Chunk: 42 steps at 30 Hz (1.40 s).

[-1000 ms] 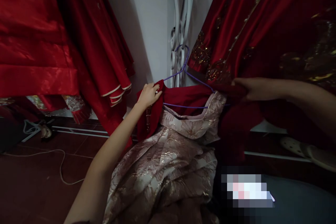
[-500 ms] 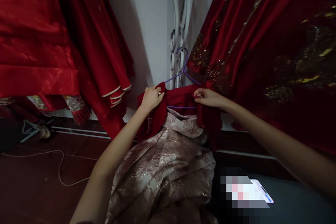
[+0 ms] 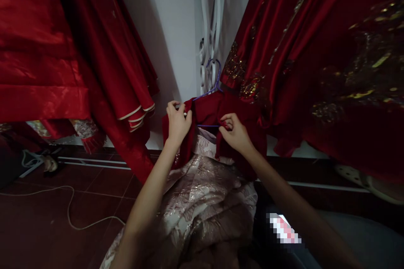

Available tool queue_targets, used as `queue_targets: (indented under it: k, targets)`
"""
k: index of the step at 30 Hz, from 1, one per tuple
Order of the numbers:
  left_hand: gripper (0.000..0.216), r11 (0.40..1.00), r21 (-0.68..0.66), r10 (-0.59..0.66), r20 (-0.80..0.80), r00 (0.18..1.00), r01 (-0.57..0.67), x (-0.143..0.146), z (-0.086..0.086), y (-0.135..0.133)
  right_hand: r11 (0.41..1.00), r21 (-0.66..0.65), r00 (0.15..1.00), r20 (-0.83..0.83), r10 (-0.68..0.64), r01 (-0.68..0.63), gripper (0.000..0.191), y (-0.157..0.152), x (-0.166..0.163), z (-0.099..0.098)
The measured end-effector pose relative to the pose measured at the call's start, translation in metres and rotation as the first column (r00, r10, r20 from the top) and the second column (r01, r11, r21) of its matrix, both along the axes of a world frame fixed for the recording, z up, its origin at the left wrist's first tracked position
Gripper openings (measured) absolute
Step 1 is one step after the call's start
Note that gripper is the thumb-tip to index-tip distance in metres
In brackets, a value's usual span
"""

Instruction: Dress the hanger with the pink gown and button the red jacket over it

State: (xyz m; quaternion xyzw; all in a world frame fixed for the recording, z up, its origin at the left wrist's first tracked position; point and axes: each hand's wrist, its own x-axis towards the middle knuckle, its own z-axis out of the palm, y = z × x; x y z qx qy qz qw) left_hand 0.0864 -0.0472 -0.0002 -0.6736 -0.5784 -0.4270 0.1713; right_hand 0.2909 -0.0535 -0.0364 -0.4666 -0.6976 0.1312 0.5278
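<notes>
- A pale cable (image 3: 71,214) loops over the dark floor (image 3: 38,239) at the far left, well apart from the hands.
- Plain red gowns (image 3: 47,50) hang at the left. Their trimmed hems come near the left hand and crowd that side.
- The left hand (image 3: 177,122) is closed on the left front edge of the red jacket (image 3: 208,111), with the fingers curled over the cloth near the shoulder.
- The jacket hangs on a thin purple hanger (image 3: 213,76), which is hooked on a white scrolled rail (image 3: 206,29) in the wall corner.
- The jacket cloth looks soft, limp and light. It would likely slip off the wire unless held at the front edges or shoulders.
- The right hand (image 3: 234,135) pinches the jacket's other front edge, thumb and fingertips drawn together on it, near the left hand.
- Under the jacket, a pink-and-gold brocade dress (image 3: 205,201) spills down toward the person's lap. It looks thicker and heavier, and is apt to drag on the hanger.
- Embroidered gowns (image 3: 315,50) at the right press against the jacket's far shoulder and hide that side.
</notes>
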Motion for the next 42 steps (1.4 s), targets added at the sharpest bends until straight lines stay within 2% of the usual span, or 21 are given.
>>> queue_targets:
  k: [3,5,6,8,10,12,13,16,20,23,27,29,31,35,42]
  targets:
    - [0.020,0.999,-0.035,0.019,0.148,0.989,-0.014,0.004,0.000,-0.006,0.986,-0.011,0.986,0.003,-0.167,0.167,0.024,-0.007,0.020,-0.005]
    - [0.022,0.994,-0.085,-0.041,0.231,0.972,0.062,0.014,0.002,-0.006,0.985,-0.034,0.985,0.020,-0.171,0.171,0.023,-0.009,0.022,-0.004]
    - [0.022,0.989,-0.093,-0.084,0.256,0.963,0.111,0.021,0.003,-0.005,0.991,-0.051,0.992,0.017,-0.121,0.122,0.023,-0.010,0.019,-0.003]
    - [0.019,0.969,-0.086,-0.202,0.253,0.946,0.230,0.038,0.005,-0.005,0.995,-0.087,0.998,-0.016,0.057,-0.058,0.021,-0.010,0.007,-0.001]
    - [0.014,0.925,-0.085,-0.342,0.234,0.910,0.369,0.054,0.002,-0.007,0.963,-0.122,0.970,-0.072,0.232,-0.240,0.021,-0.010,-0.007,-0.001]
    - [0.011,0.886,-0.079,-0.416,0.298,0.859,0.457,0.065,-0.007,-0.009,0.929,-0.136,0.936,-0.126,0.329,-0.345,0.022,-0.011,-0.018,-0.004]
    - [0.012,0.884,-0.060,-0.412,0.369,0.833,0.464,0.067,-0.015,-0.011,0.921,-0.133,0.926,-0.148,0.346,-0.366,0.023,-0.011,-0.020,-0.006]
    - [0.011,0.904,0.014,-0.342,0.621,0.705,0.426,0.069,-0.045,-0.016,0.938,-0.081,0.923,-0.224,0.311,-0.336,0.023,-0.013,-0.020,-0.017]
    - [0.022,0.889,0.123,-0.336,0.829,0.447,0.442,0.073,-0.079,-0.023,0.971,-0.020,0.924,-0.311,0.221,-0.239,0.029,-0.021,-0.013,-0.030]
    - [0.028,0.875,0.186,-0.352,0.878,0.324,0.448,0.076,-0.086,-0.028,0.966,-0.007,0.915,-0.320,0.244,-0.260,0.032,-0.027,-0.011,-0.036]
    - [0.029,0.866,0.236,-0.347,0.918,0.191,0.440,0.077,-0.083,-0.031,0.960,0.000,0.916,-0.299,0.268,-0.280,0.026,-0.029,-0.015,-0.036]
    - [0.023,0.862,0.234,-0.345,0.921,0.182,0.450,0.077,-0.082,-0.032,0.967,0.011,0.921,-0.301,0.247,-0.256,0.026,-0.029,-0.016,-0.035]
    - [0.017,0.848,0.230,-0.363,0.909,0.207,0.478,0.077,-0.082,-0.033,0.972,0.021,0.926,-0.298,0.231,-0.235,0.026,-0.029,-0.016,-0.033]
    - [0.013,0.821,0.200,-0.405,0.864,0.298,0.536,0.075,-0.079,-0.036,0.981,0.044,0.945,-0.265,0.192,-0.187,0.023,-0.032,-0.016,-0.027]
    - [0.011,0.830,0.148,-0.423,0.796,0.433,0.538,0.065,-0.071,-0.044,0.989,0.107,0.978,-0.171,0.122,-0.104,0.021,-0.038,-0.017,-0.013]
